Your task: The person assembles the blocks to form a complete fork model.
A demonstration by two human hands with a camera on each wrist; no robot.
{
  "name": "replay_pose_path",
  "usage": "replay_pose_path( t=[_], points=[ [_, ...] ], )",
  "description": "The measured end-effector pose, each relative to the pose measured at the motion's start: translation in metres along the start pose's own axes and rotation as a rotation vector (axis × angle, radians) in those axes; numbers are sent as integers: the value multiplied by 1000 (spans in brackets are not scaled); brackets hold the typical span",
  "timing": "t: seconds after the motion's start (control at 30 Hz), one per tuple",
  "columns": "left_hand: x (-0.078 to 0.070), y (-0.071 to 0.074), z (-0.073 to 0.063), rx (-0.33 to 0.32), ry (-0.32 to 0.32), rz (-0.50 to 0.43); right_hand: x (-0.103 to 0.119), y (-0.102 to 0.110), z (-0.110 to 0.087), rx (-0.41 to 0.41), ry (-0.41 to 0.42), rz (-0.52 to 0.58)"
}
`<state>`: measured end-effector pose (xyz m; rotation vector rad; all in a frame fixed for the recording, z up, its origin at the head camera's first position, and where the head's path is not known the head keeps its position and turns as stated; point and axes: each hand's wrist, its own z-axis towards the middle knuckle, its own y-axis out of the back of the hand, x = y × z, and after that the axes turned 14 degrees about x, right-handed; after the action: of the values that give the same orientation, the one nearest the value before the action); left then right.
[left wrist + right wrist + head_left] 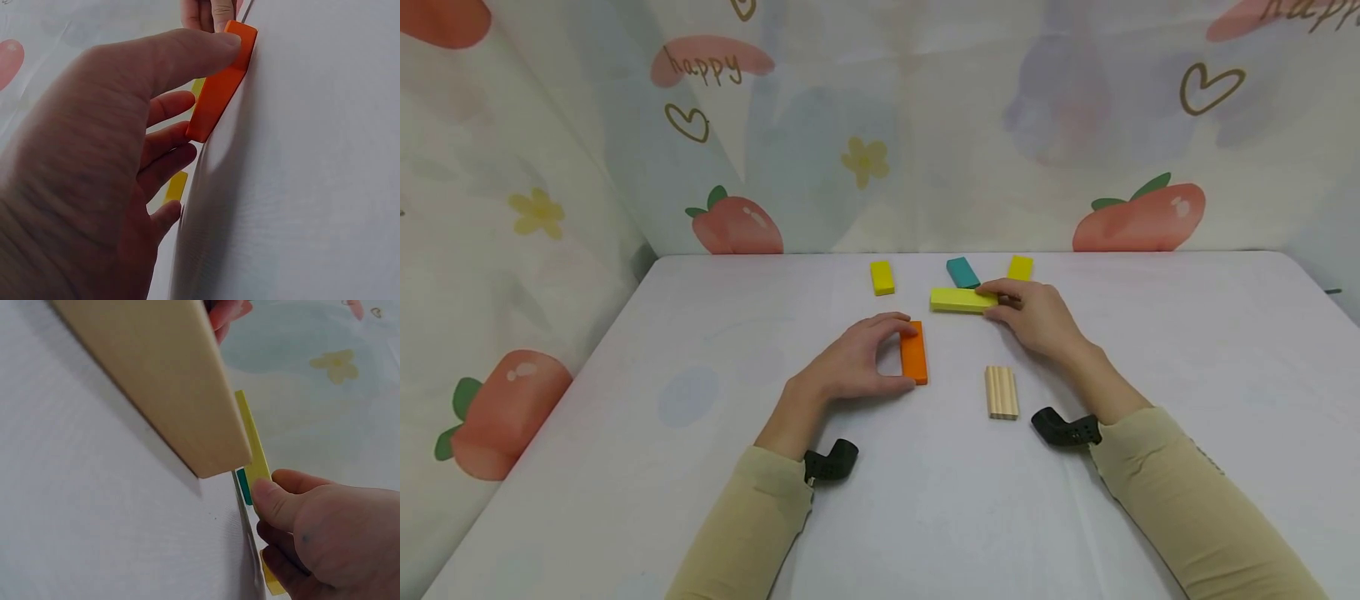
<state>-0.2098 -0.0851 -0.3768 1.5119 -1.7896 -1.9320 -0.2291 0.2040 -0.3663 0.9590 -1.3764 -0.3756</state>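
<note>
An orange block [913, 357] lies lengthwise on the white table, its ends between the thumb and fingers of my left hand [859, 360]. In the left wrist view the thumb presses the near end of the orange block [219, 94], and fingertips meet its far end. Farther back, my right hand [1037, 317] pinches the right end of a long yellow-green block [955, 300], which lies crosswise. The right wrist view shows the thumb on the face of this yellow-green block [253, 440]; the fingers behind it are partly hidden.
Behind the hands are a small yellow block [882, 278], a teal block [962, 272] and another yellow block [1020, 267], partly behind the right hand. A ridged plain wooden block [1002, 392] sits between the forearms. A patterned cloth wall [940, 167] borders the table's back edge.
</note>
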Motion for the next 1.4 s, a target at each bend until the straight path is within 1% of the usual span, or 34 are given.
replay_pose_path(
  t=[0.17,0.37,0.57,0.8,1.0,1.2,1.4],
  points=[
    [-2,-1,2,8,-20,2,1,0,0,3,-5,12],
    [-7,-2,7,10,-39,8,3,0,1,2,-2,-1],
    [-10,-2,11,15,-45,-32,4,3,1,16,4,-8],
    [-12,-4,22,12,-95,-38,8,5,1,40,2,-17],
    [-17,-6,28,16,-83,-49,8,7,1,43,4,-20],
    [-20,-8,32,13,-95,-36,9,7,2,55,-4,-28],
    [-23,-10,36,14,-86,-11,11,8,2,79,-18,-36]
  ],
)
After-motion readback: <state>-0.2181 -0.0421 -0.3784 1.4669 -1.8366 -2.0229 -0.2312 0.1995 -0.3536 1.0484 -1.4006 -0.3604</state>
